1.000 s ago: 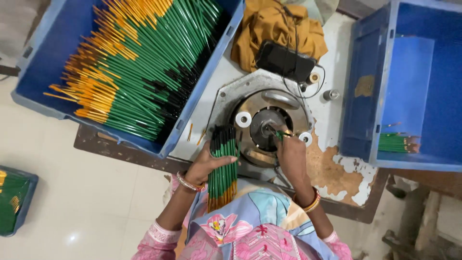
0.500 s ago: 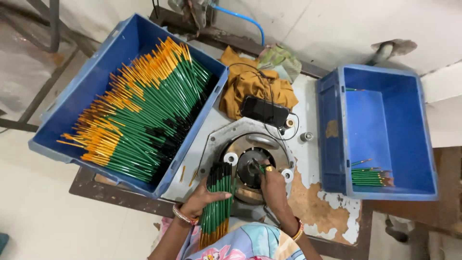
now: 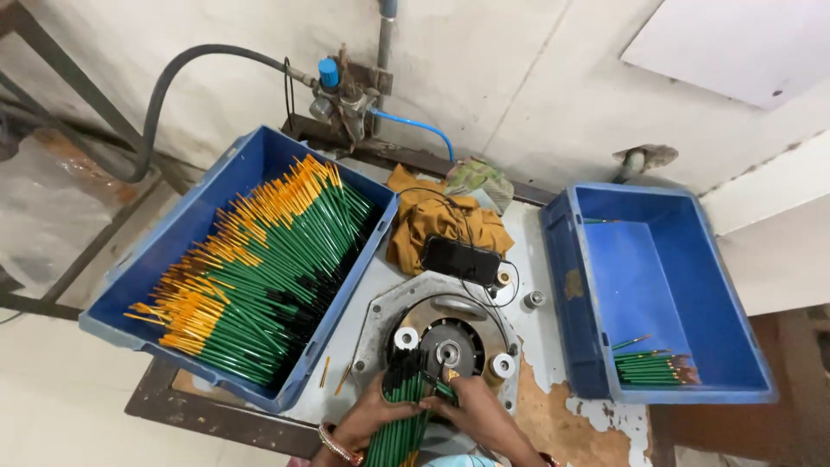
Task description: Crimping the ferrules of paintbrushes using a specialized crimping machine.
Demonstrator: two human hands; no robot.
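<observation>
Left hand [image 3: 373, 417] at 6 o'clock of frame, fingers curled about halfway round a bundle of green brushes [image 3: 399, 413], thumb side pressing the bundle from its 9 o'clock; bundle stands roughly upright in view, dark tips at 12 o'clock just beside the machine disc [image 3: 448, 348], handles running down out of frame at 6. Bangles on the left wrist at frame bottom

Right hand [image 3: 478, 408] at 3 o'clock of the bundle, touching it; fingers bent and close together, pinching what looks like one green brush at the disc's 6 o'clock edge; exact fingertip gap too small to tell

Disc sits in a grey metal plate [image 3: 385, 316] on the worn table [image 3: 566, 415], two white rollers at its 9 and 3 o'clock

Large blue crate [image 3: 173, 246] at 10 o'clock of the hands, full of green-handled brushes with orange ends, all lying the same way, orange ends toward 10 to 11 o'clock. Second blue crate [image 3: 683, 268] at 2 o'clock, a small pile of green brushes [image 3: 648, 367] in its near corner

Black phone [image 3: 461, 259] with cable at 12 o'clock of the disc, resting against a mustard cloth [image 3: 432, 220]. Two loose sticks on the table between big crate and plate. Valve with blue hose [image 3: 346, 95] on the wall at 12 o'clock
</observation>
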